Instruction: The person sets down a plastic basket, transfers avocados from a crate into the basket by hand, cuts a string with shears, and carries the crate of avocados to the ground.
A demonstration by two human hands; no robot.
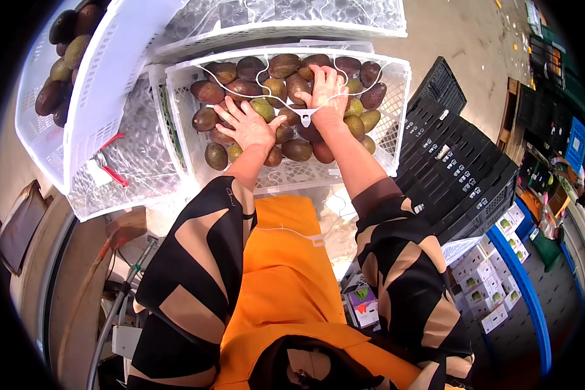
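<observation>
A white plastic crate (400, 120) stands in front of me with a layer of avocados (297, 150) in it, some dark brown and some green. My left hand (248, 127) lies over the avocados left of the middle, fingers spread, touching them and gripping none that I can see. Farther back and to the right, my right hand (325, 97) rests on other avocados with its fingers stretched out. A thin white cord with a white tag (306, 116) crosses the view in front of the hands.
A tilted white crate (97, 104) at the left holds more avocados (62, 70). Clear dimpled plastic (279, 13) shows behind, and a red-handled tool (115, 174) lies at the left. Stacked black crates (455, 166) stand on the right, with printed cartons (487, 286) beyond.
</observation>
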